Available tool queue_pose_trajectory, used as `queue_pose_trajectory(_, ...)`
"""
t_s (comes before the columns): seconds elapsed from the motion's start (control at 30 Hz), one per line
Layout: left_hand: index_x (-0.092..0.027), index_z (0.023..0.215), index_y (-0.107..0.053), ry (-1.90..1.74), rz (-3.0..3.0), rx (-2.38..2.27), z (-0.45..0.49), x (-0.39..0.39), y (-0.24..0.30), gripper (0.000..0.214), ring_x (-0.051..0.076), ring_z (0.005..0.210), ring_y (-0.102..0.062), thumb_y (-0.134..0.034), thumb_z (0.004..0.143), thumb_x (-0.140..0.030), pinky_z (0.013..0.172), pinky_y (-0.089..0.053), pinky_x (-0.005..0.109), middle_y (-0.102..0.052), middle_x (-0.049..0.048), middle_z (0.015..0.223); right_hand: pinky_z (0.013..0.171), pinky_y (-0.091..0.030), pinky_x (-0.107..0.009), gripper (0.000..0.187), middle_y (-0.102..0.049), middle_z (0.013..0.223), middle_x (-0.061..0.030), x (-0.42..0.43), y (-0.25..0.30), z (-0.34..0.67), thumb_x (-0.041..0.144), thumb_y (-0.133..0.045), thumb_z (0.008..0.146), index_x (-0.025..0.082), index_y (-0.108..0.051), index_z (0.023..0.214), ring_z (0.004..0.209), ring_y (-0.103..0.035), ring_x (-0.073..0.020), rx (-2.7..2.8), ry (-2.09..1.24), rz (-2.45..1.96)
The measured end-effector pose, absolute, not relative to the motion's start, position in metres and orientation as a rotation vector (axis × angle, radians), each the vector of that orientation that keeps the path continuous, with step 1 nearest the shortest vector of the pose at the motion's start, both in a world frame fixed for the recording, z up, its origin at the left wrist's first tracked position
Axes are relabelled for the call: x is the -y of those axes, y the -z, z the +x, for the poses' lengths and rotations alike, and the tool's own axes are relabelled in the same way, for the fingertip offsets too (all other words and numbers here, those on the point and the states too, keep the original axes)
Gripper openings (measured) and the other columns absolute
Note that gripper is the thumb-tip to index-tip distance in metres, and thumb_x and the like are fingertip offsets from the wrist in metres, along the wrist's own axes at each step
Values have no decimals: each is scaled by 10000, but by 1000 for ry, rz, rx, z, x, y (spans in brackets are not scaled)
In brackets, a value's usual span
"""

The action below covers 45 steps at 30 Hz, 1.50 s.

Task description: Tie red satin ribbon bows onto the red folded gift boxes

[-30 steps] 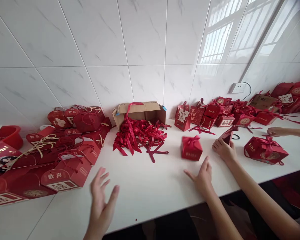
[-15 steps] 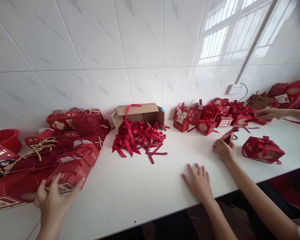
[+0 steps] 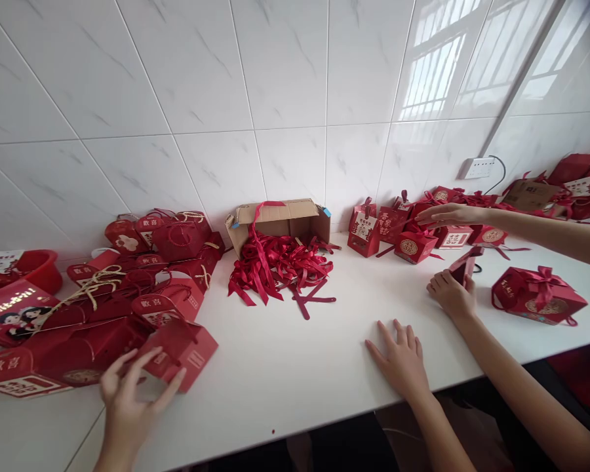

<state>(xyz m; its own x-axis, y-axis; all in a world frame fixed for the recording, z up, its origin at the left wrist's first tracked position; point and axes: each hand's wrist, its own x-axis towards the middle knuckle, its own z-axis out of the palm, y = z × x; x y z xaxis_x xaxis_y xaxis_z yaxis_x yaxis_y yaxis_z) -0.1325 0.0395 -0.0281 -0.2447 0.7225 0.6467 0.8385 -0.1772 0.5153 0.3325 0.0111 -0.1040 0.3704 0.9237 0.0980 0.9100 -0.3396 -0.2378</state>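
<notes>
My left hand (image 3: 132, 396) has the red box (image 3: 199, 351), fingers spread across its near-left side. Box lies just far-right of the palm, tilted, at the right edge of the grouped boxes (image 3: 73, 347). Long axis: can't tell, fingers cover part. Left is nearer; my right hand (image 3: 402, 364) holds nothing, fingers splayed on the table (image 3: 280, 367), well to the right.

Left hand (image 3: 130, 393) partly hides 1 box (image 3: 198, 357); basin (image 3: 53, 274) cut off by the left edge; ribbons (image 3: 285, 265) hide part of the carton (image 3: 279, 212).
</notes>
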Motion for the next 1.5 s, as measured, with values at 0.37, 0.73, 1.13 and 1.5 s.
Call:
queue_pose_trajectory(0.37,-287,1453,-207,1802,-2213,2432,-20,10,58,744,310,1289,-435,-554,822,-476,1065,-358,511,-422,126,1422,1060,-304,-491,443,-399,1430,-153,-49,62,273,326,-469,881,168,-551,1287,1360,-284,-346,1884,-464,-1816)
queue_pose_trajectory(0.73,-273,1273,-444,1750,-2217,1894,-29,13,41,491,292,1232,-453,-605,813,-329,944,-482,443,-449,112,1325,704,-490,-257,346,-656,990,-69,-120,16,179,367,-358,959,187,-649,1006,879,-623,-169,1909,-789,-1286)
queue_pose_trajectory(1.13,-280,764,-665,1739,-2597,1685,-23,38,17,284,345,1396,-216,-412,873,-350,1072,-290,606,-362,-11,1473,714,-467,-338,309,-652,847,-107,-178,43,150,431,-588,854,128,-644,849,827,-628,-236,1748,-743,-1671)
queue_pose_trajectory(1.5,-294,1304,-468,1577,-2442,1897,-3,22,39,433,311,1396,-251,-524,875,-276,1056,-375,500,-232,87,1519,824,-451,-351,182,-643,981,-99,-176,11,165,270,-636,758,178,-568,616,922,-585,-221,1465,-696,-1265)
